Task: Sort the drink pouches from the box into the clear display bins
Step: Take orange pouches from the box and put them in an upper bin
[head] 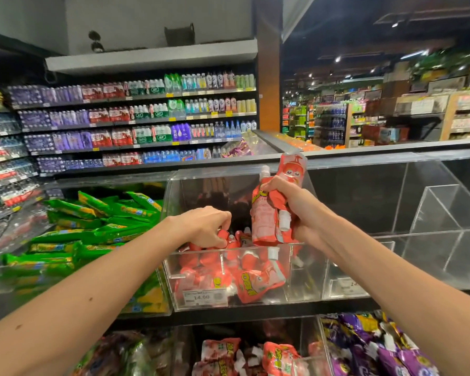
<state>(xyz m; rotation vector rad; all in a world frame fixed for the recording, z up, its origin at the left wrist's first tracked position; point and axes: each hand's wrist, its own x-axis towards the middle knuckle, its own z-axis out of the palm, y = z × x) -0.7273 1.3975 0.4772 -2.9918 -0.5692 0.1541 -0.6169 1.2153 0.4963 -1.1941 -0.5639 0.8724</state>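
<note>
Right hand point(296, 210), centre of frame: fist clamped round a bunch of red pouches point(266, 213), white spouts, raised just above the clear bin point(304, 275). Left hand point(204, 226), centre-left: fingers curled down inside the bin, gripping one of the binned pouches point(244, 278). Green packs point(92, 234) at left of frame.

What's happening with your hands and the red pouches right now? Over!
Left hand gripping pouches in the middle bin. Right hand holding red pouch bundle above it. Nothing in the way. Over.
</note>
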